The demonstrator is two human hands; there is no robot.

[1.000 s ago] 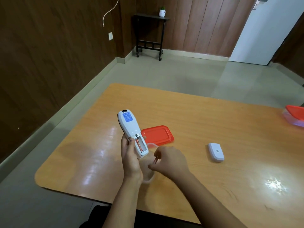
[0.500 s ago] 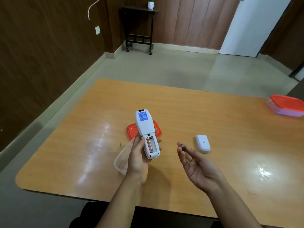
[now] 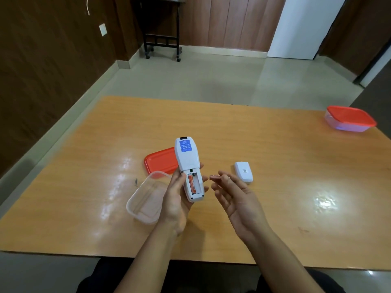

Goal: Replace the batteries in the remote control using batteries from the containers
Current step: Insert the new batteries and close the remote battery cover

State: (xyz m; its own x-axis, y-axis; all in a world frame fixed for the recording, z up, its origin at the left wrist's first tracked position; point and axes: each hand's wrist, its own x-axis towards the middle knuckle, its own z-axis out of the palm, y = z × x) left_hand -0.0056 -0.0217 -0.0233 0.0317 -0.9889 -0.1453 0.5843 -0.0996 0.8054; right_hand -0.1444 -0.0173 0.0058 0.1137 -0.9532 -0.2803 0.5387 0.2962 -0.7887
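My left hand [image 3: 176, 199] grips a white remote control [image 3: 188, 163], back side up, above the table. Its battery compartment is uncovered, and one orange battery [image 3: 192, 183] sits in the left slot; the right slot looks bare. My right hand [image 3: 234, 195], palm up just right of the remote, pinches a second small battery [image 3: 214, 177] at its fingertips. The white battery cover [image 3: 243, 171] lies on the table to the right. A clear container [image 3: 143, 199] without its lid stands left of my left hand, and its orange lid [image 3: 159, 160] lies behind it.
A wooden table [image 3: 275, 187] holds everything. A second container with an orange lid on [image 3: 350, 119] stands at the far right edge. Beyond the table are a tiled floor, a black side table [image 3: 161, 37] and a white door.
My right hand came out of the clear container with a battery and now holds it palm up beside the remote. The camera view shifted left and down.
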